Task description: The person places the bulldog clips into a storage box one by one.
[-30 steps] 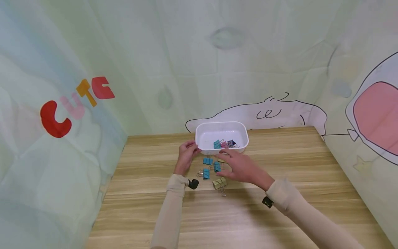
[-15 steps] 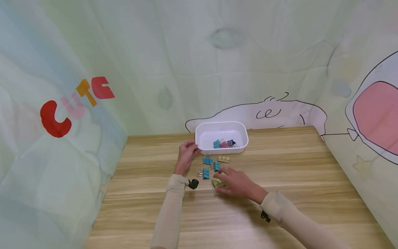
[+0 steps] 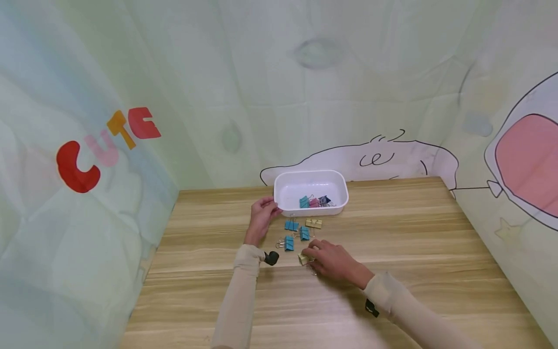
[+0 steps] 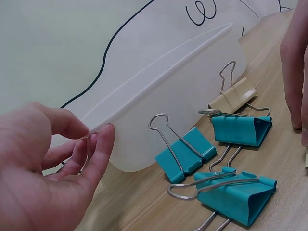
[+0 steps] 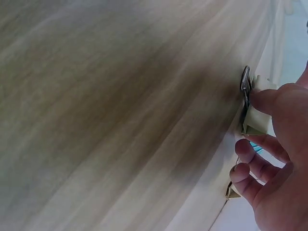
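Note:
My left hand pinches the near left corner of a white plastic box between thumb and fingers. At the near side of the clip group, my right hand pinches a gold binder clip between thumb and index finger; the clip is still low at the tabletop. Teal binder clips lie between the hands, in front of the box. A second gold binder clip lies close to the box's front wall. The fingers partly cover the pinched clip in the head view.
Inside the box sit a teal clip, a pink clip and dark clips. The box stands at the back of the wooden table, near a printed cloth wall.
My right hand has come from beside the box's front toward the near gold clip, and its fingers have closed round it. My left hand stays at the box corner.

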`<state>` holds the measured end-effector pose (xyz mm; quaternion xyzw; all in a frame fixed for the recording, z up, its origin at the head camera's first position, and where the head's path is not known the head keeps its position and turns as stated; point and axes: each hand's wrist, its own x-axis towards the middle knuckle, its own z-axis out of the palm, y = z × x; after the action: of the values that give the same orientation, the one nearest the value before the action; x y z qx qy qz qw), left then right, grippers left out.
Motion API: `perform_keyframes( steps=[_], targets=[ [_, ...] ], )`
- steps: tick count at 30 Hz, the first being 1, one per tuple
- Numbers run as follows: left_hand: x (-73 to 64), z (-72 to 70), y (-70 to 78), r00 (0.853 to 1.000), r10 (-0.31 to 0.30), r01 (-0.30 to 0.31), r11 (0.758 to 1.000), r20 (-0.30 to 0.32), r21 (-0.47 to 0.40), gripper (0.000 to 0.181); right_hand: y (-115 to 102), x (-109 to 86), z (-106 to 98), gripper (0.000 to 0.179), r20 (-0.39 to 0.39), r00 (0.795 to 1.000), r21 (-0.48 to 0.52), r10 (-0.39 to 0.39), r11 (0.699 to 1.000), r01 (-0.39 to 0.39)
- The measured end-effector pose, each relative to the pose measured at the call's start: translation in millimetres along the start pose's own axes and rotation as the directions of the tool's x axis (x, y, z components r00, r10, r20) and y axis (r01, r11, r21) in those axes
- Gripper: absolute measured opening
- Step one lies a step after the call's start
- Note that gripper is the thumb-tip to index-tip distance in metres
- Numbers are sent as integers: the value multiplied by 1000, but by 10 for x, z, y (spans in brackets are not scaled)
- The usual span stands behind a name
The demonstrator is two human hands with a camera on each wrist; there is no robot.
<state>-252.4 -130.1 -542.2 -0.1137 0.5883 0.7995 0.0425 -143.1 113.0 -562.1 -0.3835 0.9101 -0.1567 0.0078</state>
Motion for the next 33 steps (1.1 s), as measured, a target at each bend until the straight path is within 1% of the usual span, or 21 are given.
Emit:
perform_keyframes(
  steps=[10,18,25,33],
  targets=[
    [7,-8,0,1000,-14,14,1000,3,6,40,1,23,-36,27,7,1000,7,-13,1000,13],
    [15,-20,-8,1000,-15,14,1000,12,8,41,10,41,-44,25,5,1000,-10,-22,1000,22],
    [22,-20,-6,1000,-20,20,1000,4,12,40,13,58,-61,22,4,1000,-10,-17,1000,17],
    [16,-7,-13,1000,-12,12,1000,-6,-3,39,11,92,-82,17,-51,996,-59,-69,996,66]
  ],
)
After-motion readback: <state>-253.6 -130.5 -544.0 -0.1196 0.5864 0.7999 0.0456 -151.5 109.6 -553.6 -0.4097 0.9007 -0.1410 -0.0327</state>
